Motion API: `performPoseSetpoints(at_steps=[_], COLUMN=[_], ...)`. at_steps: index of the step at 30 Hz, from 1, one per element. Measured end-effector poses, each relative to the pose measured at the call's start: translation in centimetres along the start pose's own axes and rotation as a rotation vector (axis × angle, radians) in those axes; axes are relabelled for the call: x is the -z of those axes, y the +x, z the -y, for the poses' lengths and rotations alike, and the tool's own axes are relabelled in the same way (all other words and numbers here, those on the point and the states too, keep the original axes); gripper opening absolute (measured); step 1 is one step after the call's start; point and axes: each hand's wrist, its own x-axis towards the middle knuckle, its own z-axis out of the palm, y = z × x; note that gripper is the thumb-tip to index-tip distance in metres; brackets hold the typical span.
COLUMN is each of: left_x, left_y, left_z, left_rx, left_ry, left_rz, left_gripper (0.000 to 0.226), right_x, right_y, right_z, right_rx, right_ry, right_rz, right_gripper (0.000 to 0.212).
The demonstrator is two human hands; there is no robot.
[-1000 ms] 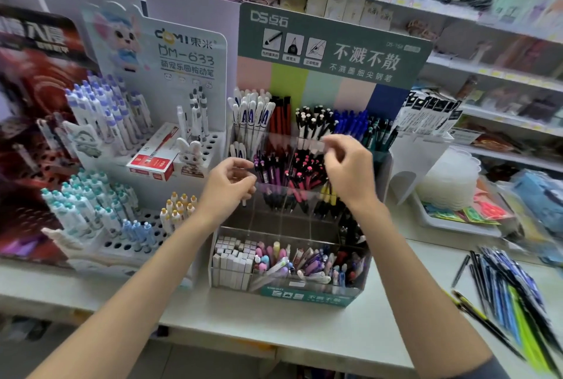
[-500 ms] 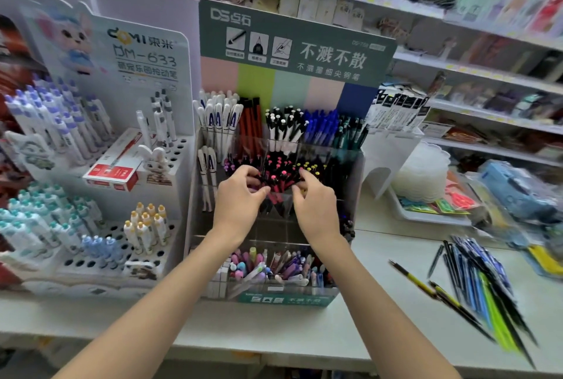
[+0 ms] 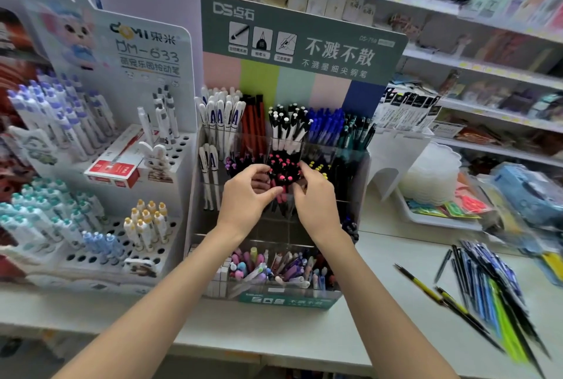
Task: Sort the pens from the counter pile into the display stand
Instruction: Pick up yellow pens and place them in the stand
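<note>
A clear tiered display stand [image 3: 350, 165] with a green header card faces me, full of pens in compartments. Both hands reach into its middle tier, around a bunch of black pens with pink tops [image 3: 281, 170]. My left hand [image 3: 248, 193] curls its fingers round the bunch from the left. My right hand [image 3: 313, 196] cups the same bunch from the right, fingertips at the pen tops. The loose pile of pens [image 3: 487, 287], blue, black and green, lies on the counter at the right.
A white pen stand [image 3: 122, 183] with a rabbit figure and a red box stands to the left. A white tray [image 3: 435, 214] with plastic lids sits behind the pile. Shelves of stationery run along the back. The counter edge runs along the front.
My right hand came down from the back tier to the middle one, and both hands have closed in round the pink-topped pens. The view has shifted, so the stand sits more central.
</note>
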Motion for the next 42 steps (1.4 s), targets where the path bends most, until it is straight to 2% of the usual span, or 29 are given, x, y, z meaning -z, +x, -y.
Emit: performPoseSetpoints(at_steps=[5, 11, 15, 19, 24, 27, 33, 37, 42], left_x=[-0.4, -0.6, -0.3, -0.1, 0.7, 0.9, 0.1, -1.7, -7.1], left_y=[0.5, 1.5, 1.9, 1.5, 1.0, 0.6, -1.0, -2.2, -4.9], left_z=[-0.1, -0.6, -0.8, -0.6, -0.3, -0.4, -1.1, -2.8, -5.9], left_rx=[-0.022, -0.032, -0.021, 0.003, 0.04, 0.054, 0.079, 0.061, 0.031], left_ry=[-0.002, 0.002, 0.033, 0.045, 0.032, 0.036, 0.059, 0.086, 0.116], left_rz=[-0.053, -0.1, -0.123, -0.089, -0.068, -0.064, -0.039, -0.014, 0.068], left_gripper=[0.032, 0.025, 0.021, 0.016, 0.017, 0.016, 0.015, 0.015, 0.014], right_x=[0.0, 1.2, 1.9, 2.0, 2.9, 3.0, 3.1, 5.9, 12.1], right_y=[0.7, 3.0, 4.3, 4.2, 3.6, 3.7, 1.9, -0.3, -3.6], right_z=[0.3, 1.7, 2.7, 2.5, 2.5, 2.0, 0.8, -2.3, -9.5], right_rx=[0.069, 0.161, 0.146, 0.132, 0.296, 0.29, 0.267, 0.284, 0.177], right_ry=[0.059, -0.066, -0.133, -0.187, -0.309, -0.322, -0.111, -0.069, -0.054], right_rz=[-0.021, 0.001, 0.095, 0.107, 0.178, 0.238, 0.034, -0.162, -0.214], right_gripper=[0.038, 0.022, 0.023, 0.018, 0.029, 0.03, 0.035, 0.022, 0.015])
